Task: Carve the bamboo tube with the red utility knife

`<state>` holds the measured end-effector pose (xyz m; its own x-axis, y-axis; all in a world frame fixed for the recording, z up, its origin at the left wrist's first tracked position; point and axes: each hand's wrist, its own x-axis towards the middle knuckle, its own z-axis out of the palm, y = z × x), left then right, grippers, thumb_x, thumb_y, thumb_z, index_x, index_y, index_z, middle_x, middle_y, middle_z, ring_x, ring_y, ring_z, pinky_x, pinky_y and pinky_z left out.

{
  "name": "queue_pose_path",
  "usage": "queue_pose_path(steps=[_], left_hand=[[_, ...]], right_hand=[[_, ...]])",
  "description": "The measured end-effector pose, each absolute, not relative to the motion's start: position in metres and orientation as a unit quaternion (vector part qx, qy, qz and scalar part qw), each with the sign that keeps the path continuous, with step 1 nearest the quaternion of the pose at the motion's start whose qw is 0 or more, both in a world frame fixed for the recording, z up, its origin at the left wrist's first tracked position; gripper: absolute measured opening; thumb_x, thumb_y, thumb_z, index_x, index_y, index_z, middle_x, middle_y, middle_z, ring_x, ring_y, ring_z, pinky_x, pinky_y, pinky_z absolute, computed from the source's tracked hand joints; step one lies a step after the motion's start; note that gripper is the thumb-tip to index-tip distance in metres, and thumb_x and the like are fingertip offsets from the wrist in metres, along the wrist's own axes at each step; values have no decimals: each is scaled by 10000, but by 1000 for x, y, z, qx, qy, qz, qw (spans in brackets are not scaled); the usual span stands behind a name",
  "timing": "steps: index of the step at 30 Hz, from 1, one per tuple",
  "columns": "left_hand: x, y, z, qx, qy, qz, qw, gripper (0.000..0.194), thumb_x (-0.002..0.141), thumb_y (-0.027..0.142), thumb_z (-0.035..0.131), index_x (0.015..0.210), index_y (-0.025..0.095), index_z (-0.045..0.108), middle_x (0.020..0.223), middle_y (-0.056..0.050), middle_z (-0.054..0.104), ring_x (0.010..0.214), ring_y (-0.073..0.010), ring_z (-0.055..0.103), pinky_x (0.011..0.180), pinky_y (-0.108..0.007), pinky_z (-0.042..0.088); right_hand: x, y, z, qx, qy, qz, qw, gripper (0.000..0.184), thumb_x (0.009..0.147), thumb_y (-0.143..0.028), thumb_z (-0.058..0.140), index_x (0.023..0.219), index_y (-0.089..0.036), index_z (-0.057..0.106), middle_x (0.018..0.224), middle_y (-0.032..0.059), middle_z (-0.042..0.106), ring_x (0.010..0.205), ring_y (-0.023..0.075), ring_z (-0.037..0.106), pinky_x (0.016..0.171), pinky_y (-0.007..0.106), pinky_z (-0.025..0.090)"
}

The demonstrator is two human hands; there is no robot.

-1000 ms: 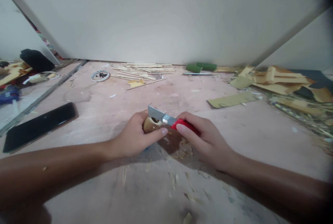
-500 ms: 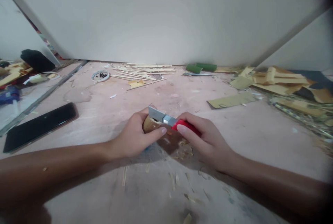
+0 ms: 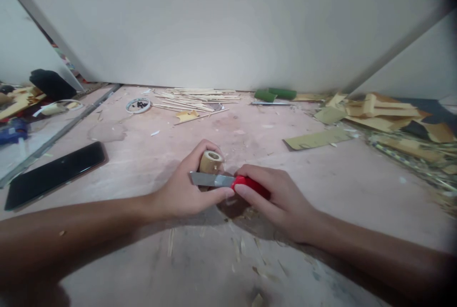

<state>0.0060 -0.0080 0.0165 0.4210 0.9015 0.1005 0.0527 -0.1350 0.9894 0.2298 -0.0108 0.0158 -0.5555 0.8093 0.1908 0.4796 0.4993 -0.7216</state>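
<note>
My left hand (image 3: 185, 188) is closed around a short hollow bamboo piece (image 3: 210, 161), held upright with its open end showing. My right hand (image 3: 274, 197) grips a red-handled utility knife (image 3: 246, 183). Its grey blade lies almost level across the lower side of the bamboo piece and over my left fingers. Both hands rest low over the pinkish board (image 3: 178, 259). Pale shavings (image 3: 250, 212) lie under and in front of them.
A black phone (image 3: 53, 173) lies at the left. A bundle of thin bamboo sticks (image 3: 196, 97), a small round lid (image 3: 137, 104) and green tubes (image 3: 274, 93) sit near the back wall. Cardboard scraps (image 3: 385, 112) pile at the right.
The knife blade has dropped from a raised tilt above the bamboo to nearly level across its lower side. The bamboo piece now stands more upright, its hollow end in view.
</note>
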Motion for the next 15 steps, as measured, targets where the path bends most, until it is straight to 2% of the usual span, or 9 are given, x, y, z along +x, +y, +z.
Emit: queue_pose_path(steps=[6,10,15], left_hand=[[4,-6,15,671,388,367,514,459,752,233,888,1013,239,510,874,46,576,754,-126,540,671,-227,431],[3,-6,13,681,413,349,494,424,745,258,897,883,216,499,796,59,547,714,-121,493,642,-233,394],[4,-7,12,660,432,353,503,428,751,263,897,826,210,479,721,78,525,679,-109,474,618,-224,372]], right_hand=[[232,-11,17,-391,-819,335,252,315,1077,-401,507,857,-205,619,762,-13,650,670,141,578,636,267,384],[234,-12,17,-401,-816,331,253,305,1063,-403,528,853,-203,623,747,-10,654,650,144,572,621,270,376],[233,-11,15,-400,-819,311,269,282,1055,-393,551,864,-203,635,756,-6,670,660,147,586,637,272,391]])
